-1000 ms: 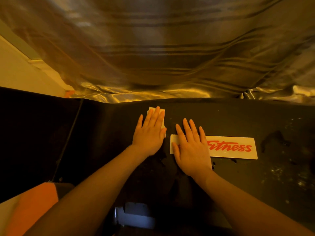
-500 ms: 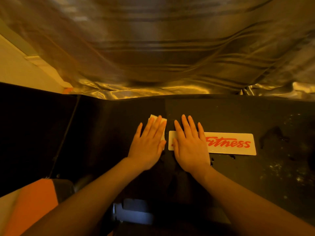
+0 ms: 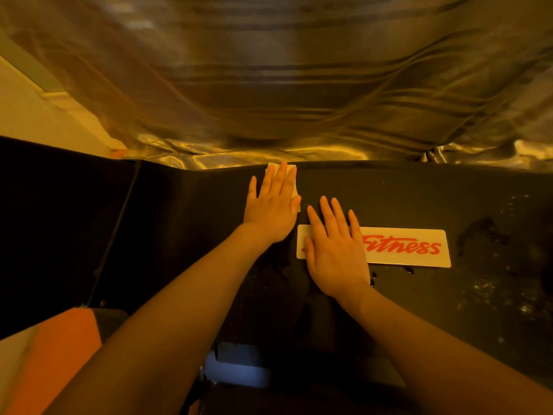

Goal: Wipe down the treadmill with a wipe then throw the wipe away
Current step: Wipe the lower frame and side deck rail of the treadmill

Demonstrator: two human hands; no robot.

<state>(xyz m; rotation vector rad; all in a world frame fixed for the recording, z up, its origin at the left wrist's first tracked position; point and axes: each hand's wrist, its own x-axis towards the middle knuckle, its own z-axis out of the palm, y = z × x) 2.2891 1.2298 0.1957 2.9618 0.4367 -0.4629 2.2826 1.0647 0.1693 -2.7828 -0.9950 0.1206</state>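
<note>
My left hand (image 3: pixel 270 209) lies flat, fingers straight and together, pressing the wipe (image 3: pixel 291 175) against the dark treadmill (image 3: pixel 389 199) cover. Most of the wipe is hidden under my fingers; only its pale far corners and its thumb-side edge show, right at the cover's far rim. My right hand (image 3: pixel 336 253) lies flat just beside the left, nearer to me, fingers spread and straight, holding nothing. Its palm covers the left end of the white label (image 3: pixel 413 248), so only the red word "Fitness" reads; any lettering before it is hidden. Beyond my left fingertips hangs a shiny striped curtain (image 3: pixel 284 85). Dark smears and pale specks to the right of my right hand are hard to identify in the dim amber light. A greyish part (image 3: pixel 239 366) below my forearms is too dark to name; an orange patch (image 3: pixel 62 348) is cut off at the lower left edge. Compared with half a second ago, my left hand and the wipe have slid forward to the far rim, while my right hand remains on the label.
</note>
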